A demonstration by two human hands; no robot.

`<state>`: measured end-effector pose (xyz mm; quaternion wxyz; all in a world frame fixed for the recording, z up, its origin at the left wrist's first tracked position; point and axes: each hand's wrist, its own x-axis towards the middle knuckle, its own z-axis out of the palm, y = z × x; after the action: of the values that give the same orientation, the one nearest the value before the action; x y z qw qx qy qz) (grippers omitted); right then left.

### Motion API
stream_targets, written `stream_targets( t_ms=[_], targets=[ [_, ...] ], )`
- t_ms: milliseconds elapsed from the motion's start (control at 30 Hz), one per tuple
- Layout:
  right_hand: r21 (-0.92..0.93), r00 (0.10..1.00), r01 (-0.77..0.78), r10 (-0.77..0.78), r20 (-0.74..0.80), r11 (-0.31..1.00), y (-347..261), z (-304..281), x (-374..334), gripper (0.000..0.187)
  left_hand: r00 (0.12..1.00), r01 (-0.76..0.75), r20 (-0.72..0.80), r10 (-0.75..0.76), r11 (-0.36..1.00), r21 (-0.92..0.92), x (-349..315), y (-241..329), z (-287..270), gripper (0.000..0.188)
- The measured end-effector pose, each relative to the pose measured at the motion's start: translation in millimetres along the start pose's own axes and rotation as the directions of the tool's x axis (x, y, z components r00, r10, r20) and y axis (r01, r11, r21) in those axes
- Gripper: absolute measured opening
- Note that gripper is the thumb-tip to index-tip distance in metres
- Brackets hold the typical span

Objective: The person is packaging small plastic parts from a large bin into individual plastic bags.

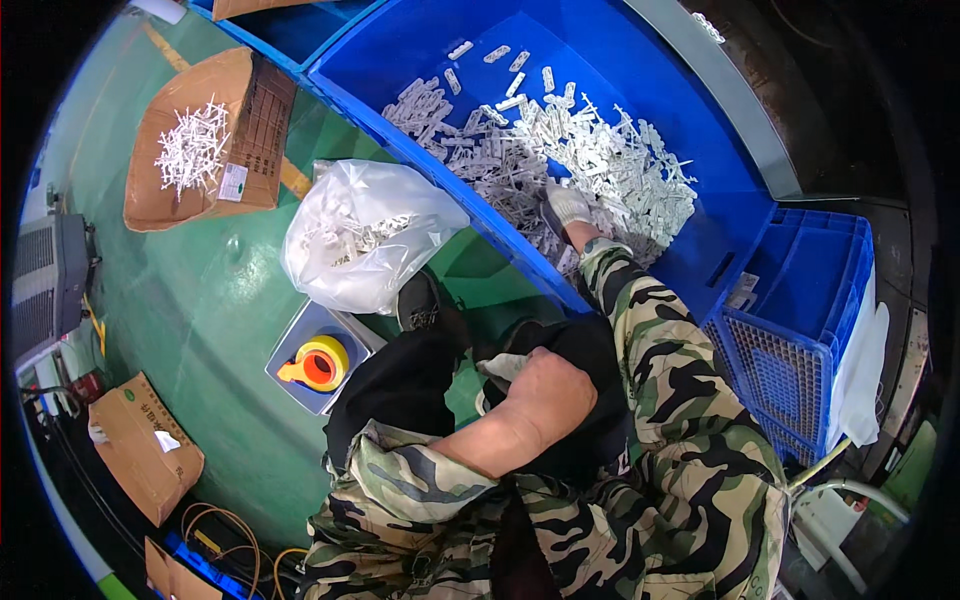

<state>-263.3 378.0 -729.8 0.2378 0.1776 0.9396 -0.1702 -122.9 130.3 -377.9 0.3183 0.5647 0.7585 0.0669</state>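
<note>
My right hand [566, 206], in a pale work glove, reaches into a large blue bin [470, 205]. It is sunk among many small white plastic parts [640, 185] heaped there, and its fingers are mostly hidden. My left hand [505, 368], also in a pale glove, is bent back at the wrist close to my knees, outside the bin. Its fingers are out of sight behind the wrist, so any grip cannot be seen. Between my left leg and the bin stands a clear plastic bag [365, 235] partly filled with similar white parts.
An orange-and-yellow tape dispenser [318, 365] rests on a grey box [293, 335] left of my legs. Farther left is an open cardboard box [150, 165] of thin white pieces. A blue crate [775, 370] stands at right. Another carton [145, 450] and cables [235, 520] lie lower left.
</note>
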Motion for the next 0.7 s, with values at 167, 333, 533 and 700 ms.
stream_targets(
  t_ms=[167, 333, 533, 700],
  targets=[
    [0.052, 0.967, -0.254, 0.255, -0.006, 0.966, 15, 7, 18, 0.061, 0.999, -0.025, -0.022, 0.025, 1.000, 0.008, 4, 0, -2, 0.019],
    [0.073, 0.938, -0.347, 0.345, 0.042, 0.935, -13, 6, 18, 0.055, 1.000, 0.013, 0.000, -0.013, 1.000, -0.002, 0, 0, 4, 0.017],
    [0.104, 0.985, -0.051, 0.033, 0.170, 0.993, -91, 41, 1, 0.045, 0.990, 0.125, 0.072, -0.124, 0.992, -0.015, -18, -14, 10, 0.017],
    [0.047, 0.998, -0.068, 0.067, 0.017, 0.997, 52, 1, 13, 0.040, 0.998, -0.047, -0.030, 0.048, 0.998, 0.050, 14, 7, -10, 0.017]
  ],
)
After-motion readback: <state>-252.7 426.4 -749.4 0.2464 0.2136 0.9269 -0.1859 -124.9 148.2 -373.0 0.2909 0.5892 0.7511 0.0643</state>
